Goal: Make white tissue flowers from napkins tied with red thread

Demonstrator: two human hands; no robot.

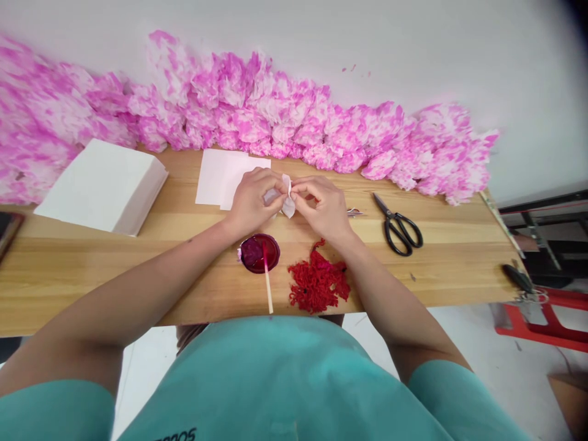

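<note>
- White, thin and crinkled, a paper piece sits between our two hands, near the middle of the tabletop, beyond the dish and the red yarn;
- our left hand grasps it with the fingers pinched at its left side; our right hand pinches it from the right, fingertips close to those of the left;
- beside and behind our left hand lie flat white sheets, overlapping; farther left we have a thick white stack;
- nearer to us, a round dish holds dark red liquid; a pale stick rests in it, its dipped end stained pink;
- to the right of the dish lies a tangled bundle of red yarn, near our right forearm;
- just past our right hand we see a small metal object, partly hidden; farther right lie black-handled scissors, blades parted slightly;
- along the far edge, ruffled pink-and-white heaps line the wall.
</note>
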